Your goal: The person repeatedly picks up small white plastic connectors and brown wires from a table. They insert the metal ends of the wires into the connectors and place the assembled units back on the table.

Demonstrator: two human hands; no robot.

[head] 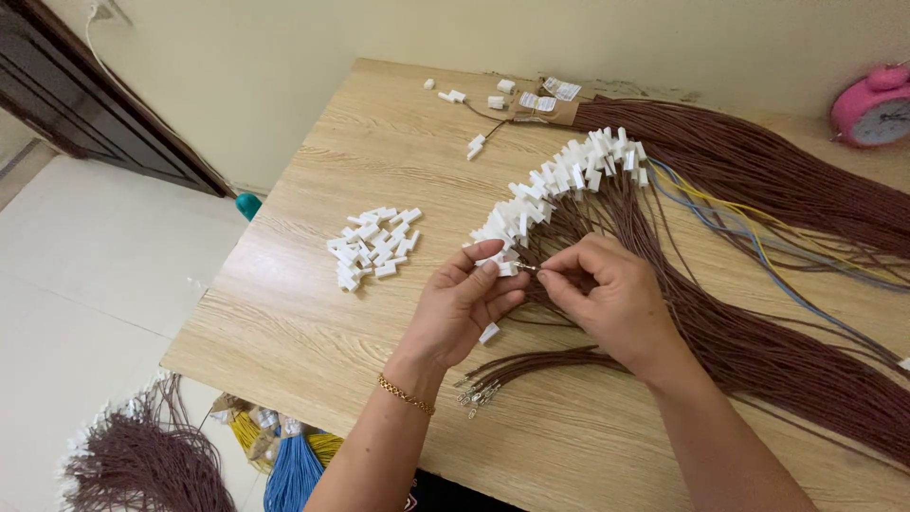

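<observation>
My left hand (pixel 464 305) pinches a small white plastic connector (pixel 508 268) between thumb and fingers. My right hand (pixel 611 299) pinches the metal-tipped end of a brown wire (pixel 527 269) right at that connector. Behind the hands, a curved row of brown wires with white connectors fitted on their ends (pixel 559 185) fans across the wooden table (pixel 284 322). A loose pile of white connectors (pixel 373 246) lies to the left of my left hand. Brown wires with bare metal terminals (pixel 479 392) lie below my hands.
A thick mass of brown wires (pixel 777 180) with several blue and yellow wires (pixel 758 246) covers the table's right side. A pink alarm clock (pixel 872 106) stands at the far right corner. Wire bundles in brown, blue and yellow (pixel 284 465) lie on the floor.
</observation>
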